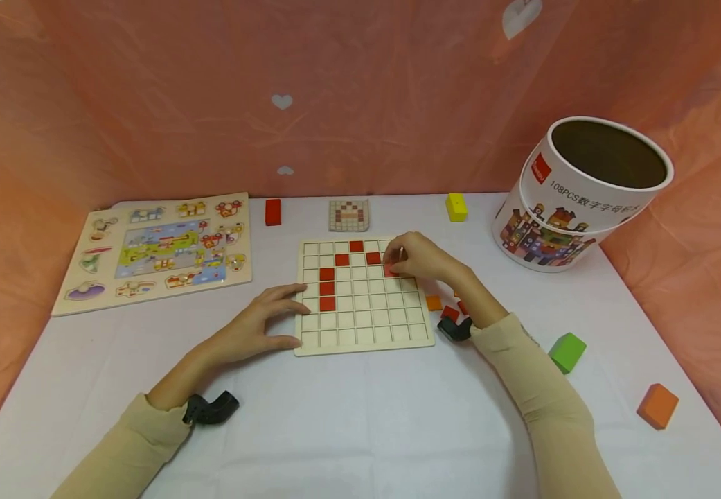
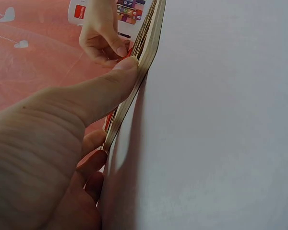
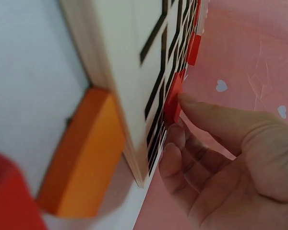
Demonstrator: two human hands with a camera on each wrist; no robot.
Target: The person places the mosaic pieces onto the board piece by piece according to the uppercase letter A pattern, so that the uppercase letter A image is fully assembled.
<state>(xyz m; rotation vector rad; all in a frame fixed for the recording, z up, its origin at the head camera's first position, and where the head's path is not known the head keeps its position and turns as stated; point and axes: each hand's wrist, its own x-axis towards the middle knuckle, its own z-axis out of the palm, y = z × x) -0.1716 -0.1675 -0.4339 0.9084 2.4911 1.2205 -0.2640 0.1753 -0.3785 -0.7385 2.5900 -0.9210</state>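
A pale wooden grid board (image 1: 366, 321) lies flat in the middle of the white table, with several square red tiles (image 1: 327, 289) in its cells. My left hand (image 1: 251, 320) rests at the board's left edge, fingers spread. In the left wrist view, that thumb (image 2: 113, 88) touches the board's rim. Near the board's upper right side, my right hand (image 1: 425, 258) pinches a red tile (image 3: 173, 98) between thumb and fingers. The tile is at the grid surface; whether it sits fully in a cell I cannot tell.
Loose orange (image 1: 433, 303) and red tiles (image 1: 450, 314) lie right of the board, partly under the right wrist. Behind it is a small pattern card (image 1: 348, 215). A picture puzzle (image 1: 148, 249) is at left, a white bucket (image 1: 559, 201) at right. Green (image 1: 567, 352) and orange blocks (image 1: 657, 406) lie nearer.
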